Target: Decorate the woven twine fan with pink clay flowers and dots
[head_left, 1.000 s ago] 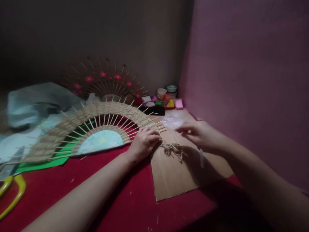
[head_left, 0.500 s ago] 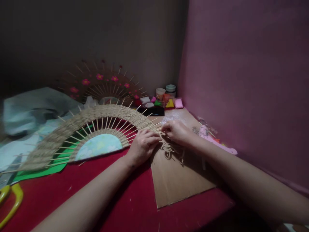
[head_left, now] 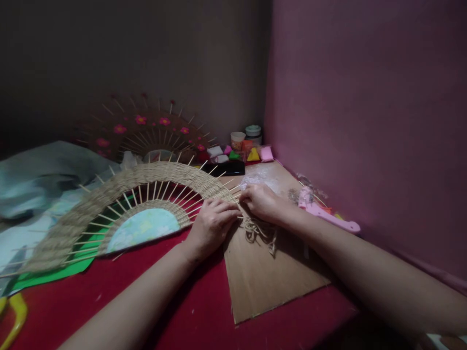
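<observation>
A half-round woven fan (head_left: 120,192) of wooden sticks and straw-coloured twine lies on the red cloth (head_left: 153,291). My left hand (head_left: 211,224) rests flat on the fan's right end, fingers stretched over the sticks. My right hand (head_left: 260,201) is closed in a pinch at the same end, touching the stick tips and the twine. A loose bundle of twine (head_left: 260,232) trails from there onto a sheet of cardboard (head_left: 270,272).
A second fan with pink flowers (head_left: 149,131) stands against the back wall. Small coloured blocks and cups (head_left: 242,146) and a black flat object (head_left: 226,168) sit in the corner. A pink glue gun (head_left: 324,214) lies by the right wall. Yellow scissor handles (head_left: 12,316) show at lower left.
My right hand came in from the right over the cardboard to the fan's right end and closed there. The left hand stayed on the fan. The glue gun is now uncovered.
</observation>
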The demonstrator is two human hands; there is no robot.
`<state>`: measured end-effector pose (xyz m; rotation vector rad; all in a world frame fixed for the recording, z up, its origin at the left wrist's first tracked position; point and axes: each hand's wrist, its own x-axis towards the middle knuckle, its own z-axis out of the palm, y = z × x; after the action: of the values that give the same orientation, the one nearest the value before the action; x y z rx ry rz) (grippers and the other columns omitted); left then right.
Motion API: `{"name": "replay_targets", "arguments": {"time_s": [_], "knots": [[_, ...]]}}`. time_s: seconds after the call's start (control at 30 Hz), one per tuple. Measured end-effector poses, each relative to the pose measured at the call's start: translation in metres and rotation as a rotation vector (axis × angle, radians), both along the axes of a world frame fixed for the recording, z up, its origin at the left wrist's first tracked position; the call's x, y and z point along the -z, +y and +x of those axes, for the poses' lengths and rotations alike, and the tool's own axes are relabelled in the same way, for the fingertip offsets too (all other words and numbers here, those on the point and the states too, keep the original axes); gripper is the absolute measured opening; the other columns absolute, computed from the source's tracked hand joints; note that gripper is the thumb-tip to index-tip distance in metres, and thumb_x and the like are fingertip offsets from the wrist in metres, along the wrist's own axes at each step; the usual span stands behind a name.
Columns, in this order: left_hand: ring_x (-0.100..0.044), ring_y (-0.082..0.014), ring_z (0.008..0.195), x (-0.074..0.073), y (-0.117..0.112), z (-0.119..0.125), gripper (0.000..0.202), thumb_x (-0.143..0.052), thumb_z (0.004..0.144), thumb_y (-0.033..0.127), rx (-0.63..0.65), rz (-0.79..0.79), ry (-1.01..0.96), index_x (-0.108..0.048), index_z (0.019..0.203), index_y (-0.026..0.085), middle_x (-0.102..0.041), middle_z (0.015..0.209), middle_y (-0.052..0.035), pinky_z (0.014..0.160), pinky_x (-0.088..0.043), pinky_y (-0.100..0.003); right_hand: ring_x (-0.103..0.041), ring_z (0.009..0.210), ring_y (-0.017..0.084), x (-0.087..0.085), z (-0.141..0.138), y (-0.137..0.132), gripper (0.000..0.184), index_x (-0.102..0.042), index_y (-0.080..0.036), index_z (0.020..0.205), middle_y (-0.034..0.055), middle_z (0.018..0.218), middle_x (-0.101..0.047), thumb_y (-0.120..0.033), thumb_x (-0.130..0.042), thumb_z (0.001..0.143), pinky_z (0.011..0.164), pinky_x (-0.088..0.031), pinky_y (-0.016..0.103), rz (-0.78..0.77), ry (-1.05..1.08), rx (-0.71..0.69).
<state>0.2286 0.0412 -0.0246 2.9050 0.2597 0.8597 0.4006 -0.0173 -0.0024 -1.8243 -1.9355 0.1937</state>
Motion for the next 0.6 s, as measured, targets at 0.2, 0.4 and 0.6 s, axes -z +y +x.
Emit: {"name": "replay_targets", "arguments": {"time_s": [0.2,0.4,0.6], "knots": [[-0.056,-0.0175,0.085,-0.0015,-0.0021,-0.0002,0.021,-0.043,0.091,0.021,0.017,0.046,0.072,-0.064,0.094,0.021,-0.068,0.097,-0.002,0.08,-0.035,-0.038,-0.054,0.066,0.015,0.0034,0.0012,0.001,0.023,-0.073,-0.016,0.075,0.0094,0.078,-0.067,-0.009,-0.052,0.074,0.061,-0.038,0.025,0.017,0.011,0.006],[-0.051,-0.0203,0.09,-0.001,-0.0034,0.0008,0.02,-0.044,0.091,0.019,0.03,0.079,0.052,-0.064,0.094,0.018,-0.063,0.098,-0.0081,0.077,-0.04,-0.038,-0.052,0.07,0.016,0.0066,0.0024,0.0023,0.024,-0.074,-0.016,0.08,0.0093,0.081,-0.064,-0.009,-0.052,0.074,0.064,-0.038,0.025,0.035,0.015,0.036],[-0.053,-0.0196,0.091,0.002,-0.0039,0.0017,0.019,-0.046,0.09,0.019,0.051,0.039,0.022,-0.064,0.094,0.019,-0.064,0.099,-0.0067,0.078,-0.042,-0.039,-0.051,0.067,0.014,0.0036,0.0035,0.0025,0.024,-0.073,-0.016,0.079,0.0075,0.077,-0.066,-0.007,-0.051,0.074,0.063,-0.036,0.024,0.029,0.042,0.025]]}}
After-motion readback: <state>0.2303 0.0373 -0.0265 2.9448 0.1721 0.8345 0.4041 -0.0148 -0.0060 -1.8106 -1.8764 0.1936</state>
